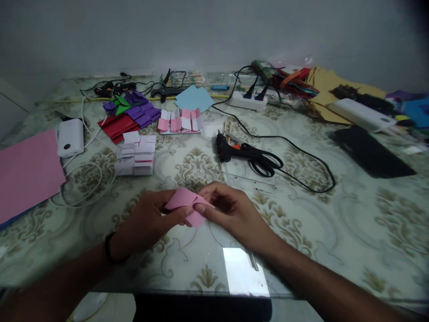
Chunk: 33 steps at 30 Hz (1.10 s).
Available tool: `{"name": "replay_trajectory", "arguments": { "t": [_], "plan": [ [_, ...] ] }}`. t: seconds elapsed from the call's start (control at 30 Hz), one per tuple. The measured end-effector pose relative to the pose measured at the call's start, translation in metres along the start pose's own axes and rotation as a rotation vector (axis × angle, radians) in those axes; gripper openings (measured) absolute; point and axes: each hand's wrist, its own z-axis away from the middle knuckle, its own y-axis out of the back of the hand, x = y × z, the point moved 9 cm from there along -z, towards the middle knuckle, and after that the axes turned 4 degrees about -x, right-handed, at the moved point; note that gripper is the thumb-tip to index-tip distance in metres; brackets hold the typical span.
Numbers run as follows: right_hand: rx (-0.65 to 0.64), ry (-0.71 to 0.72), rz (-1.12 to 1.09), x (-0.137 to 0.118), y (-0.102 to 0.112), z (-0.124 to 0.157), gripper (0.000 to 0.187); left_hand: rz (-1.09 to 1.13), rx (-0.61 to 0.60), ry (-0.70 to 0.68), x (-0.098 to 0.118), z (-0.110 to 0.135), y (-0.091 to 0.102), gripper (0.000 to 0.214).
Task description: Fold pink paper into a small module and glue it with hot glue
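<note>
Near the front of the table, a folded piece of pink paper (183, 200) is held up between both hands. My left hand (150, 214) grips its left side, with the thumb on top and fingers beneath. From the right, my right hand (231, 212) pinches the paper, its thumb close to the left thumb at the middle. The fingers under the paper are partly hidden. Beyond the left hand stands a pile of folded white and pink papers (142, 156). A row of pink and white folded pieces (181, 121) lies farther back.
A black glue gun (223, 147) and black-handled scissors (264, 161) lie ahead, with a cable looping right. Pink sheets (30, 174) and a white power bank (70, 137) are at left. A power strip (248, 101) sits behind; a dark flat slab (373, 153) lies right.
</note>
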Motion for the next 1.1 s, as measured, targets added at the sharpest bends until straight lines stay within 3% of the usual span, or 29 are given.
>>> {"name": "replay_trajectory", "arguments": {
  "t": [0.2,0.6,0.83,1.1],
  "plan": [
    [-0.014,-0.077,-0.026,0.006,-0.002,0.001,0.037,0.029,-0.002,0.001,0.004,0.003,0.000,0.026],
    [-0.089,-0.154,-0.153,0.012,-0.009,0.003,0.039,0.082,-0.062,-0.009,0.003,0.000,-0.002,0.023],
    [-0.140,-0.197,-0.132,0.013,-0.010,0.003,0.043,0.108,-0.192,0.136,-0.004,-0.001,-0.017,0.028],
    [0.001,-0.160,-0.015,0.013,0.004,-0.003,0.047,0.017,-0.095,0.118,-0.007,-0.003,-0.012,0.032]
  ]
}}
